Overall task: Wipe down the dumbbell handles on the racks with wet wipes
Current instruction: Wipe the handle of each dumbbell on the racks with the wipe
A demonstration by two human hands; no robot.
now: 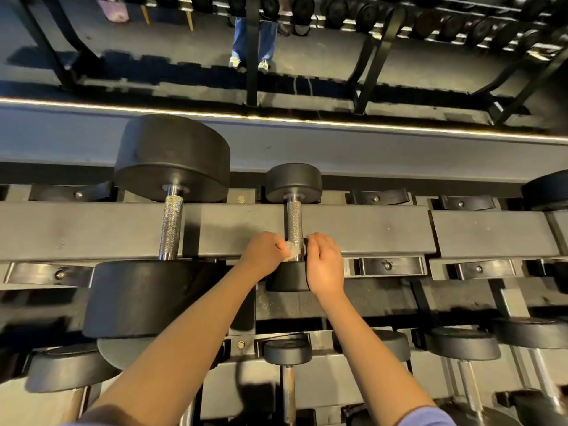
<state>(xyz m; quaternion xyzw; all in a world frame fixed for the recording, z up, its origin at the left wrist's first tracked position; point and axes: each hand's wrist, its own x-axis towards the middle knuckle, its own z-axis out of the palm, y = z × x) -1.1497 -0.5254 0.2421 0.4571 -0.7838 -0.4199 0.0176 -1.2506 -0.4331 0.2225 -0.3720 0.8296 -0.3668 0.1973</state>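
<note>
1. Though half hidden, wrapped round the near end of the small dumbbell handle (294, 221) — wet wipe (291, 251).
2. Left of that handle, left hand (263, 255), fingers curled, pinching the wipe.
3. Right of it, right hand (325, 265) — fingertips curled on the wipe's other end.

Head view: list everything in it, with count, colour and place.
large dumbbell: one, black heads, silver handle, top tier left
small dumbbell: one, black heads, silver handle, top tier centre
wet wipe: one, white, round small dumbbell's handle, near end
rack: one, grey, across the frame
lower dumbbells: several, black, tier below
legs: two, blue trousers, top centre
left hand: pinches wipe, left of handle
right hand: pinches wipe, right of handle
</note>
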